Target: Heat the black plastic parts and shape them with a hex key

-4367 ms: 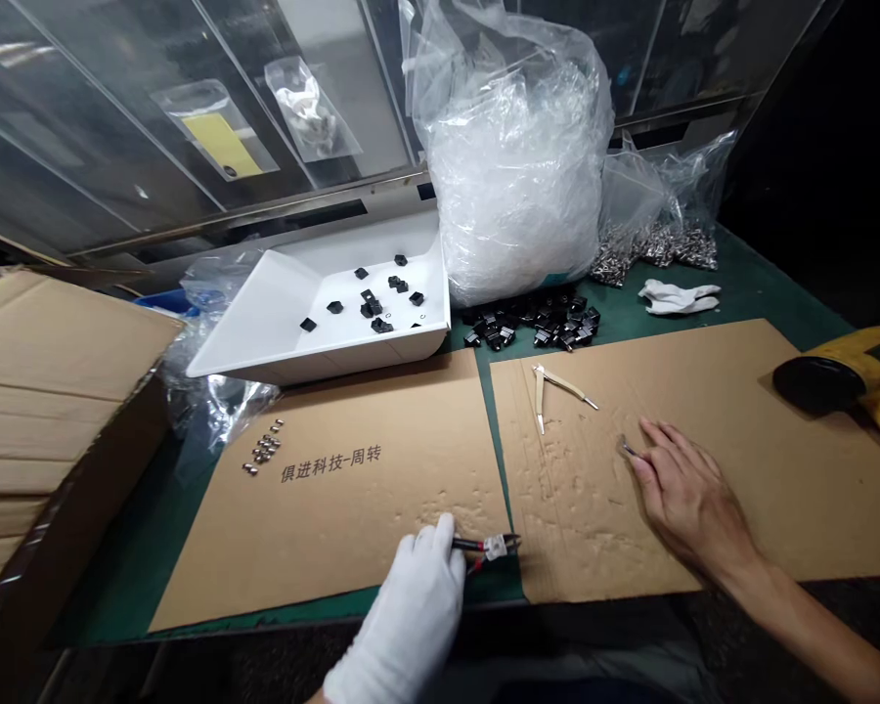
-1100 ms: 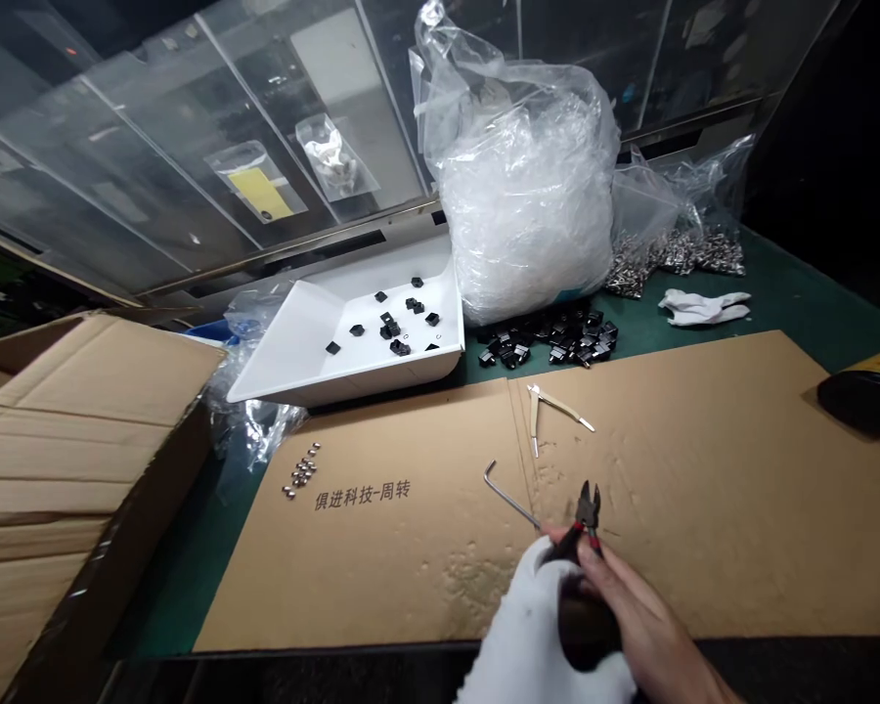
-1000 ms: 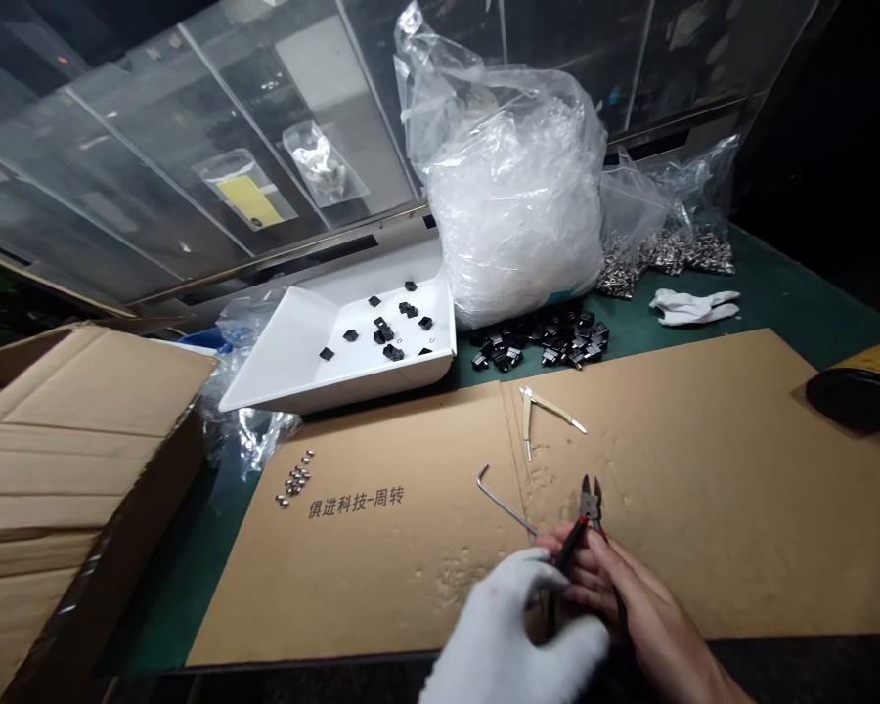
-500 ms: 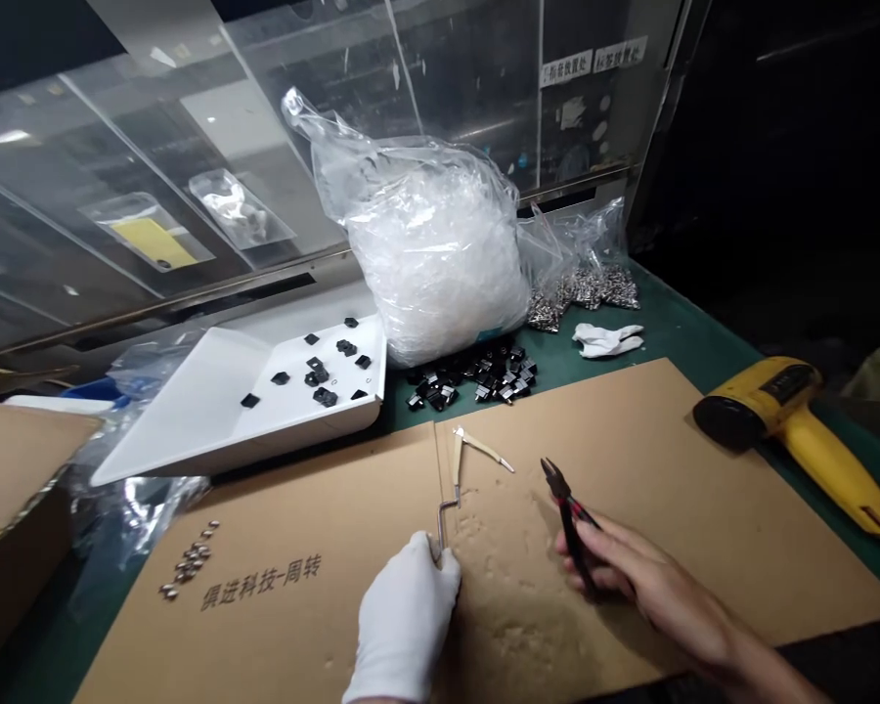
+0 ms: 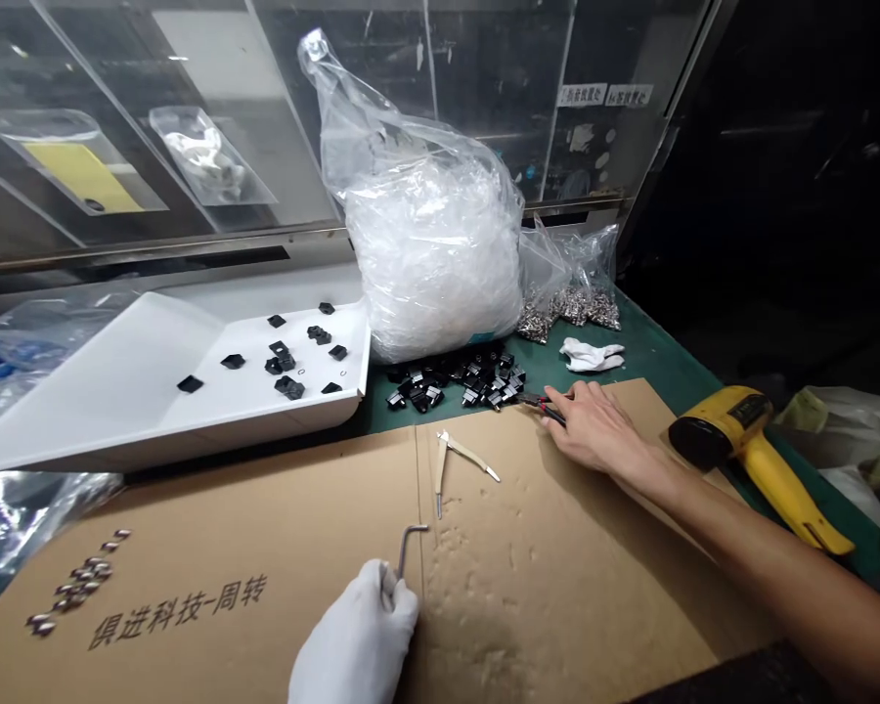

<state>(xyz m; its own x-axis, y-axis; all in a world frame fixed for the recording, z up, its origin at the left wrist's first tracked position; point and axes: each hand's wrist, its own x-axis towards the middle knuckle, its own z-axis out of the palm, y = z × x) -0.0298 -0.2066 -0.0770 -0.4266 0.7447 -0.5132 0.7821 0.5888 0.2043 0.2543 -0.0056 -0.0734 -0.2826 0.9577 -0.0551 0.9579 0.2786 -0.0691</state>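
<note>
My left hand (image 5: 361, 631), in a white glove, is closed round a bent metal hex key (image 5: 403, 550), whose short arm points right above the cardboard. My bare right hand (image 5: 594, 425) reaches to the far edge of the cardboard and grips dark cutting pliers (image 5: 551, 411) with red on the handles. The pliers' jaws are at the right side of a pile of small black parts (image 5: 476, 379); whether they touch one I cannot tell. Between my hands lie small cream-handled pliers (image 5: 461, 457), spread apart on the cardboard (image 5: 323, 489).
A white tray (image 5: 249, 430) with several black pieces stands left. Behind the pile sits a big clear bag (image 5: 432, 264), beside bags of small metal parts (image 5: 583, 305). A white glove (image 5: 591, 355) and a yellow heat gun (image 5: 748, 440) lie right; metal pieces (image 5: 80, 585) lie left.
My right hand has moved forward with the cutting pliers, from above the cardboard to the black pile. My left hand keeps the hex key, now turned differently. The view has shifted.
</note>
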